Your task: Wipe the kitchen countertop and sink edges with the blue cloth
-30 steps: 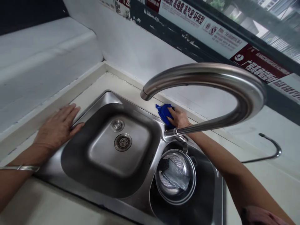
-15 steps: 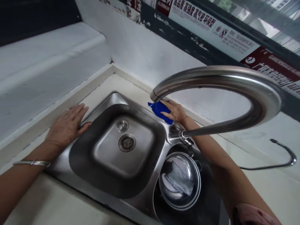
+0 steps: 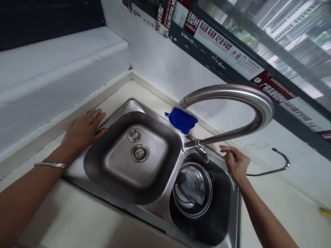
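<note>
My left hand point(image 3: 84, 131) lies flat, fingers stretched out, on the counter strip along the left rim of the steel sink point(image 3: 160, 206). My right hand point(image 3: 236, 162) is above the right end of the sink, index finger extended and the other fingers loosely curled; I see nothing held in it. Away from both hands, a crumpled blue cloth point(image 3: 182, 120) rests on the ledge behind the sink, below the spout end of the curved faucet point(image 3: 230, 91). A pot point(image 3: 192, 210) containing a perforated metal piece and clear plastic stands in the right basin.
The left basin point(image 3: 121, 186) has a drain strainer point(image 3: 139, 152) and a round fitting point(image 3: 134, 135). A thin bent metal spout point(image 3: 287, 163) rises behind my right hand. Walls and a window frame with printed tape point(image 3: 214, 36) border the counter. Something yellow point(image 3: 324, 212) lies at far right.
My right hand has let go of the blue cloth and moved right and toward me, past the faucet. The cloth stays on the ledge. My left hand remains by the rim; the view has shifted.
</note>
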`<control>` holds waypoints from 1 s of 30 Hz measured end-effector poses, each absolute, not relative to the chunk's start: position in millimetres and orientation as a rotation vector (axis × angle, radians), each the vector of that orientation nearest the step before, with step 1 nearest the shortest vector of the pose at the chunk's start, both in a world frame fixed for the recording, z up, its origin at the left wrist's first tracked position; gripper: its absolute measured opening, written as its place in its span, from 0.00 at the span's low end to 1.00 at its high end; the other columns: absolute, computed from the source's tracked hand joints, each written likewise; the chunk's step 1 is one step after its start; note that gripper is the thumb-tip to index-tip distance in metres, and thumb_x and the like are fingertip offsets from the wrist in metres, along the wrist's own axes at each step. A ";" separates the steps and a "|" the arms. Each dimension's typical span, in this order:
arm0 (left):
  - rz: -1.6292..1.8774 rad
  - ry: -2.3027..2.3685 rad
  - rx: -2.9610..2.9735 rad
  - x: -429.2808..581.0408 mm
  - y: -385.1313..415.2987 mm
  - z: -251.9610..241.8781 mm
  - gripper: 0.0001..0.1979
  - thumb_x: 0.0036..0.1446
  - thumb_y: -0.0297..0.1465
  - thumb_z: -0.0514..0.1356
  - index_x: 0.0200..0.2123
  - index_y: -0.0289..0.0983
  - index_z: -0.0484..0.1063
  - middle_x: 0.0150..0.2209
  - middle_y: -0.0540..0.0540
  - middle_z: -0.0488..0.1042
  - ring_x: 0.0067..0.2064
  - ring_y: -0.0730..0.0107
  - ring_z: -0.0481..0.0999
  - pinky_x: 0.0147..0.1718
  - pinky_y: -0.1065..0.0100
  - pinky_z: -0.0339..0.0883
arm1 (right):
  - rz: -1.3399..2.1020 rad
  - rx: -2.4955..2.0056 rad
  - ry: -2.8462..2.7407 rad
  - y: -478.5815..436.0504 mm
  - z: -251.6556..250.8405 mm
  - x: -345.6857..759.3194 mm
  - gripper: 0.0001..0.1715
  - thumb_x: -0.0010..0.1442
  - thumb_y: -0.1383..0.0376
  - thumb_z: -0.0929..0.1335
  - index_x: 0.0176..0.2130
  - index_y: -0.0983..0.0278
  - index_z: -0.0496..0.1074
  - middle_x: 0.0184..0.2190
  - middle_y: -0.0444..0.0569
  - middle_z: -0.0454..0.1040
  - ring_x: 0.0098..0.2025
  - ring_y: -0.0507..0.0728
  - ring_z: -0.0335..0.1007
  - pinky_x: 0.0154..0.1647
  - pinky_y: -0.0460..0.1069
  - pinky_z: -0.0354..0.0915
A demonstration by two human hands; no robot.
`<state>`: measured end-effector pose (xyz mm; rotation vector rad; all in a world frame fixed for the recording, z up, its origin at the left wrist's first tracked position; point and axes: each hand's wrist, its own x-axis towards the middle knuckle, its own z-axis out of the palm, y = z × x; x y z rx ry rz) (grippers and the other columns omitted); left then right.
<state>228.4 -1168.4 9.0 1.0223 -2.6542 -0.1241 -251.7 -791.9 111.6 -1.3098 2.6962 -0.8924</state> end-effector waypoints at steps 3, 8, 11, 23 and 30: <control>-0.114 -2.633 0.991 228.0 -1167.3 7.2 0.35 0.75 0.46 0.43 0.72 0.25 0.57 0.74 0.30 0.52 0.75 0.47 0.50 0.74 0.49 0.43 | -0.777 -1.700 2.322 -783.1 125.6 -172.3 0.21 0.68 0.61 0.59 0.42 0.48 0.80 0.41 0.48 0.83 0.43 0.66 0.82 0.42 0.62 0.80; -0.116 -2.632 0.982 228.7 -1167.5 7.3 0.34 0.75 0.44 0.44 0.71 0.24 0.58 0.73 0.29 0.54 0.76 0.48 0.49 0.74 0.50 0.43 | -0.559 -1.950 2.426 -916.9 103.4 -105.8 0.35 0.67 0.66 0.59 0.71 0.58 0.62 0.62 0.61 0.72 0.63 0.70 0.69 0.60 0.70 0.71; -0.118 -2.642 1.006 230.2 -1167.3 8.7 0.33 0.75 0.43 0.44 0.71 0.24 0.58 0.73 0.30 0.54 0.76 0.50 0.50 0.74 0.51 0.44 | -0.419 -1.707 2.771 -992.2 82.6 -127.2 0.33 0.69 0.62 0.61 0.70 0.62 0.61 0.65 0.68 0.65 0.68 0.77 0.59 0.58 0.78 0.66; 0.133 -2.624 0.964 230.5 -1166.1 3.9 0.32 0.75 0.43 0.43 0.69 0.25 0.61 0.71 0.31 0.59 0.71 0.45 0.60 0.70 0.48 0.55 | 0.044 -1.514 2.903 -1077.5 46.6 -156.6 0.22 0.74 0.58 0.60 0.52 0.70 0.75 0.49 0.66 0.76 0.52 0.66 0.69 0.51 0.58 0.66; 0.127 -2.633 0.961 232.1 -1164.6 2.2 0.32 0.75 0.43 0.44 0.70 0.26 0.60 0.71 0.31 0.59 0.71 0.45 0.61 0.69 0.47 0.56 | -0.014 -1.642 2.879 -1146.2 40.7 -115.7 0.24 0.76 0.61 0.57 0.51 0.72 0.76 0.49 0.68 0.75 0.51 0.67 0.70 0.45 0.58 0.70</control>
